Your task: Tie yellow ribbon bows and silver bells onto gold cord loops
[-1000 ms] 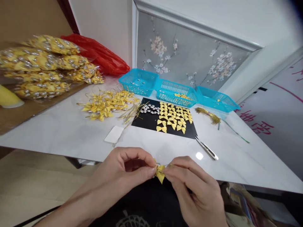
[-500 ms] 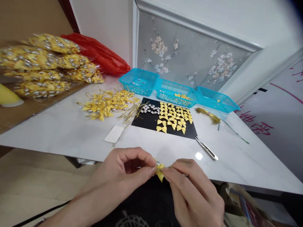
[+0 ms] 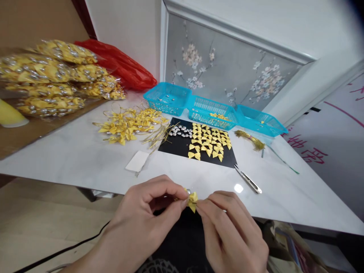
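Note:
A small yellow ribbon bow (image 3: pixel 193 201) with a silvery bead beside it is held between my two hands, just off the table's front edge. My left hand (image 3: pixel 153 212) pinches its left side between thumb and forefinger. From the right, my right hand (image 3: pixel 233 227) closes its fingertips at the bow's other side; whether they grip the ribbon or a thin wire is too small to tell. Beyond the hands, a black mat (image 3: pixel 176 148) carries rows of yellow bows (image 3: pixel 207 138) and a cluster of silver beads (image 3: pixel 182 131).
Metal thread snips (image 3: pixel 248 179) lie right of the mat, below a bundle of gold wires (image 3: pixel 250 139). A white card (image 3: pixel 137 161) and a heap of finished bows (image 3: pixel 127 125) are to the left. Blue baskets (image 3: pixel 167 99) line the back; bagged bows (image 3: pixel 36 68) are stacked far left.
Both hands keep their pinch. The bow has risen slightly and turned a little between the fingers, so its bead shows more clearly. Things on the table stay where they were.

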`<state>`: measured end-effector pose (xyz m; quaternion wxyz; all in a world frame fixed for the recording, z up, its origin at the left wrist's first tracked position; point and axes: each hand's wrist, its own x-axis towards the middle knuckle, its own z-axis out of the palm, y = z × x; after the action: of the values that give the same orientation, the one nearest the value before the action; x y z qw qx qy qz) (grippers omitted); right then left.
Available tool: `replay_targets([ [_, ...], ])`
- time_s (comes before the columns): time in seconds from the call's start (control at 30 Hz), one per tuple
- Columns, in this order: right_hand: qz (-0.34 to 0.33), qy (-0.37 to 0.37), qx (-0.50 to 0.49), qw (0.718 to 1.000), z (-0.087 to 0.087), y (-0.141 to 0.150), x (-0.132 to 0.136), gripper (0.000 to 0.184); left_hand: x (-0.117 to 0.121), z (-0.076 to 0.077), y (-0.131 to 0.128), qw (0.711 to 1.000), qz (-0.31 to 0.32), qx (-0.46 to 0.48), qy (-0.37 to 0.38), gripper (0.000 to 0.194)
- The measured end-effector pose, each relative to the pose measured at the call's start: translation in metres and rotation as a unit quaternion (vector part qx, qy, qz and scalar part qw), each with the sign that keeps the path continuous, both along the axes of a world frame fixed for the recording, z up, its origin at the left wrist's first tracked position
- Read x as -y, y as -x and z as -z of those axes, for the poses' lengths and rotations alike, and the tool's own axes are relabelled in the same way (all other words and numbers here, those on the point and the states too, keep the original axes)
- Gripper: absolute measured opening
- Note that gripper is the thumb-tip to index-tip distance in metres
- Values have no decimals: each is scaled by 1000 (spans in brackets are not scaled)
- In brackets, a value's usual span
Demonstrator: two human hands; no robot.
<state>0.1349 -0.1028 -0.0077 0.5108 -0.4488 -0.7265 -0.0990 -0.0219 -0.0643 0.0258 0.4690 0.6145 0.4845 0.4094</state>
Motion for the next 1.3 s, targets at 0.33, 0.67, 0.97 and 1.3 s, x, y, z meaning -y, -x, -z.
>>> replay_targets([
  [0.33, 3, -32, 34, 999, -1, 1, -2, 17, 2, 2, 0, 999, 2, -21, -33, 13],
  [0.67, 16, -27, 50, 998, 1, 3, -1, 18, 5, 0, -2, 992, -3, -68, -110, 16],
  [0.97, 7, 6, 21, 1000, 10, 4, 0, 14, 10, 8, 0, 975, 0, -85, -208, 21],
  [1.3, -19, 42, 31, 998, 5, 0, -1, 16, 8, 8, -1, 968, 18, -90, -232, 23],
])
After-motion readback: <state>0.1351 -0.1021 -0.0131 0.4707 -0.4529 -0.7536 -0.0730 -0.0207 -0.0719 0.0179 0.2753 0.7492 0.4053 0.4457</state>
